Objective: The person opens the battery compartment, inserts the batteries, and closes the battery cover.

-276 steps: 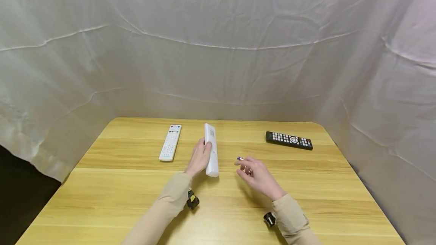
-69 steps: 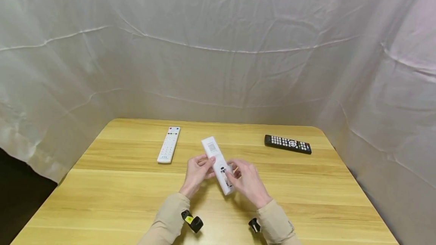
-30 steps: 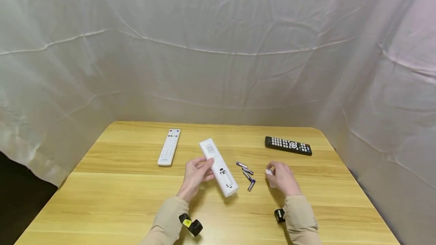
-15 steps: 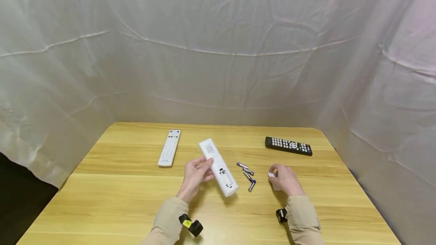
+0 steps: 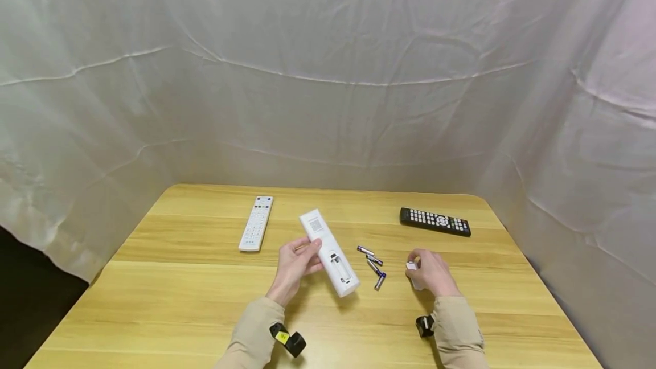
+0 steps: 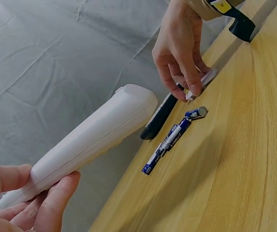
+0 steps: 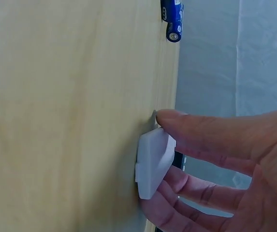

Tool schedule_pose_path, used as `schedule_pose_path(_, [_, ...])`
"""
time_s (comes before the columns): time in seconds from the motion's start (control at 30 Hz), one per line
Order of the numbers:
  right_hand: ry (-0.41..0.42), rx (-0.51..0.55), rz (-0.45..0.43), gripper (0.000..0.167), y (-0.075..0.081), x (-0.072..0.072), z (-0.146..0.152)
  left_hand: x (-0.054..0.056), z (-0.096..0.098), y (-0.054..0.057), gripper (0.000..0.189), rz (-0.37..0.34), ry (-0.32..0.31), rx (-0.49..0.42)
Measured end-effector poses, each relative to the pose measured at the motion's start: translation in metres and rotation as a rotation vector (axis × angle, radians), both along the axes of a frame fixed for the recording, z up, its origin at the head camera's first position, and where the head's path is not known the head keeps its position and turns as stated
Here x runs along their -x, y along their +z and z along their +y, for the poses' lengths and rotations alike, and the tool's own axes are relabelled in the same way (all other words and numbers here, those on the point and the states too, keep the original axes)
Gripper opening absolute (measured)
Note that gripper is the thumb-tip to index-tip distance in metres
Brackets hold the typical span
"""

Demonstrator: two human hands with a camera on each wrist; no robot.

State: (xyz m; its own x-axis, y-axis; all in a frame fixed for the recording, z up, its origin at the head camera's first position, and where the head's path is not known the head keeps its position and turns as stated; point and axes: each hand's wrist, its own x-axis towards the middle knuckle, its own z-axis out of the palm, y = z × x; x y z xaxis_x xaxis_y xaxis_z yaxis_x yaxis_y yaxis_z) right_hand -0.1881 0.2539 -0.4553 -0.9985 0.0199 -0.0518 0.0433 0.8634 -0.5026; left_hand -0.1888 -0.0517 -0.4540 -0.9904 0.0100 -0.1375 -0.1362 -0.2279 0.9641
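My left hand [image 5: 293, 266] grips a white remote control [image 5: 328, 246] by its side, back face up and tilted over the table. Its battery compartment [image 5: 340, 269] lies uncovered, with no batteries inside. In the right wrist view, the fingers and thumb of my right hand [image 7: 215, 159] pinch a small white battery cover [image 7: 153, 162] right at the tabletop. Between the two hands several blue and silver batteries [image 5: 373, 261] lie in a loose, crooked row; the left wrist view shows the batteries [image 6: 169, 140] beyond the remote's end.
A second white remote [image 5: 256, 224] lies buttons up at the back left of the wooden table [image 5: 169, 300]. At the back right lies a black remote [image 5: 434, 221]. Grey fabric [image 5: 328, 101] hangs behind and beside the table.
The cover has come off the remote's back, and my right hand has carried it rightward to the table beyond the batteries. The left hand has stayed nearly still over the last second.
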Motion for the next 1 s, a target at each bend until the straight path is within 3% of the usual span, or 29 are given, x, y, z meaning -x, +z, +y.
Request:
schedule_pose_path(0.33, [0.030, -0.050, 0.082, 0.037, 0.010, -0.004, -0.013, -0.001, -0.001, 0.001, 0.043, 0.003, -0.002, 0.005])
schedule_pose_path(0.63, [0.107, 0.071, -0.026, 0.037, 0.014, -0.010, -0.053, -0.003, 0.000, 0.001, 0.043, 0.002, -0.003, -0.001])
schedule_pose_path(1.0, [0.056, 0.087, -0.047, 0.042, 0.004, -0.013, -0.062, -0.003, 0.000, 0.001, 0.044, 0.010, -0.012, 0.003])
